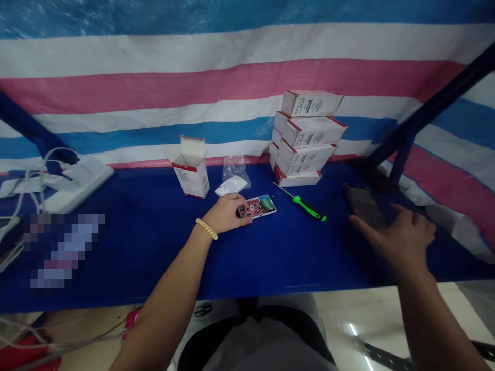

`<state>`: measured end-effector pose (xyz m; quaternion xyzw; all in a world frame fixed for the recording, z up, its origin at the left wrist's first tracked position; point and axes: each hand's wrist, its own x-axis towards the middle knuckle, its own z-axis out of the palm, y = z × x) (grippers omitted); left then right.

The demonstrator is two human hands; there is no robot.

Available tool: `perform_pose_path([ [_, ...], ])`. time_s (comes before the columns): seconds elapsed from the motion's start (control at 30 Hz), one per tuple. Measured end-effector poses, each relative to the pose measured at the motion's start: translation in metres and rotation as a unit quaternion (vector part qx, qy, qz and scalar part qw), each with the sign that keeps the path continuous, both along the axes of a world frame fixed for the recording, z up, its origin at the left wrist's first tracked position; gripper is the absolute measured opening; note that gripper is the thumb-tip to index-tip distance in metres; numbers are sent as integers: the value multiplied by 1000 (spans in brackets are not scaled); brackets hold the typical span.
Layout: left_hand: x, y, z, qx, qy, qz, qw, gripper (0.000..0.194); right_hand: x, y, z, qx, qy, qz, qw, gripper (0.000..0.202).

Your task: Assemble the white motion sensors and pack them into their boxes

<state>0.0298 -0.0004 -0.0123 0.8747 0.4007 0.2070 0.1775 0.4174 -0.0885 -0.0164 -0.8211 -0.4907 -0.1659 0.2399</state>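
My left hand [229, 214] lies at the left end of a white plastic housing with a red circuit board [257, 206], its thumb and fingers closed around that end. Just behind it is a white plastic cover [232, 186], partly hidden by the hand. To the right, a screwdriver [307, 206] with a green and black handle points its tip away and left. My right hand [404, 237] is open over the right side of the table, fingers apart, beside a dark flat phone-like object [364, 206]. Whether it touches that object, I cannot tell.
An open white box [192, 178] stands behind my left hand, near a clear plastic bag [236, 167]. Several white and red boxes [309, 144] are stacked at the back. A power strip [77, 185] with cables sits at left. Blue posts flank the blue table [154, 257].
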Motion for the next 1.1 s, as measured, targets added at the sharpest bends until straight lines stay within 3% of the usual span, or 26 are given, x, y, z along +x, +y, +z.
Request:
perform_pose_path([
  [0.07, 0, -1, 1, -2, 4, 4, 1000, 41, -28, 9, 13, 70, 5, 114, 991, 71],
  [0.13, 0, -2, 2, -3, 6, 4, 1000, 48, -67, 20, 28, 106, 13, 278, 955, 48],
  [0.23, 1, -3, 3, 4, 2, 2, 1000, 59, -133, 45, 43, 78, 28, 512, 855, 28],
  [0.33, 0, -3, 2, 9, -5, 5, 1000, 61, -182, 74, 43, 19, 16, 622, 783, 21],
  [0.43, -1, -2, 1, 7, -17, 2, 1000, 58, -201, 95, 30, -1, 27, 654, 756, 26],
  [0.67, -2, -2, -1, 15, -6, 8, 1000, 53, -188, 93, 4, -7, 69, 643, 763, 65],
  [0.83, -2, -4, 0, 21, -10, 5, 1000, 49, -181, 98, 1, 3, 86, 617, 782, 64],
  [1.1, -1, -5, 1, 36, -7, 10, 999, 48, -179, 106, -11, -37, 129, 641, 756, 63],
])
